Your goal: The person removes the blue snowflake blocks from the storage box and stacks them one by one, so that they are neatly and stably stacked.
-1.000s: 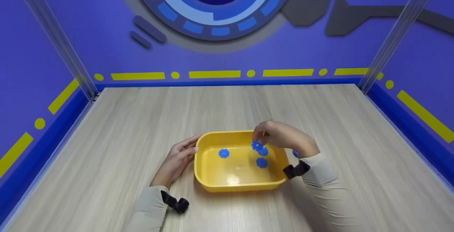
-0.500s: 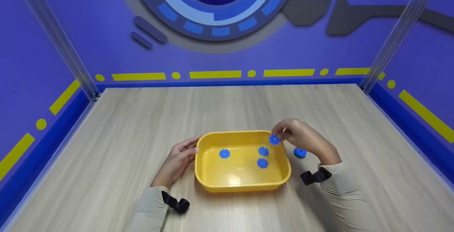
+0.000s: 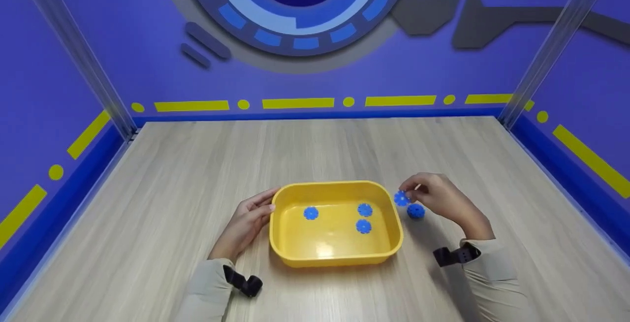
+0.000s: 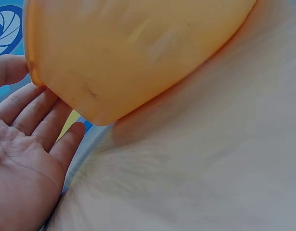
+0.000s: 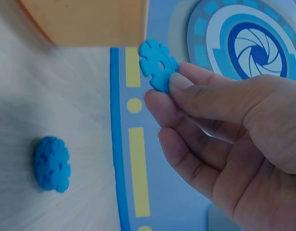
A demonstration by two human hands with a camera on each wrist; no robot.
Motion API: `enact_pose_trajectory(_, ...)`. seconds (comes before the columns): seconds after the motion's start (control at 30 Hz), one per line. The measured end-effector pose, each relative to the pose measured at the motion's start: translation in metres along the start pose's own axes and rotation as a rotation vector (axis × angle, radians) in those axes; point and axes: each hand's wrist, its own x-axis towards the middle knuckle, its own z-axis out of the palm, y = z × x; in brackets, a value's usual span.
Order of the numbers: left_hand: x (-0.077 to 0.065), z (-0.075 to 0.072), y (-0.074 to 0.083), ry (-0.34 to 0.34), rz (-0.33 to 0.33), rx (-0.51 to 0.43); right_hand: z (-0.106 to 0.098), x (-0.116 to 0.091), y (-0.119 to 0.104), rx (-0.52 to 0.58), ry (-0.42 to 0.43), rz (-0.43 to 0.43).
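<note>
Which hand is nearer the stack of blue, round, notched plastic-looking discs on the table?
Right. The right hand is close by the stack, pinching a separate disc. The left hand is across the yellow, rectangular plastic-looking tub, touching its left side.

Around the tray [image 3: 334,238]: left hand [image 3: 249,218] blocks 9 o'clock; disc stack [image 3: 416,211] sits at 3, right hand [image 3: 440,196] with held disc [image 3: 401,198] just above. Table [image 3: 295,154] passable at 12, up to wall [image 3: 320,81], and 6.
</note>
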Motion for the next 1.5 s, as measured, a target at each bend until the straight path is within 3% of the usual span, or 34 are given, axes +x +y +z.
enact_pose_trajectory(0.7, 0.0, 0.001, -0.001, -0.021, 0.01, -0.022, -0.005, -0.013, 0.038, 0.061, -0.098, 0.156)
enact_pose_trajectory(1.5, 0.0, 0.001, -0.001, 0.0, 0.011, -0.022, 0.003, -0.011, 0.042, 0.041, -0.122, 0.279)
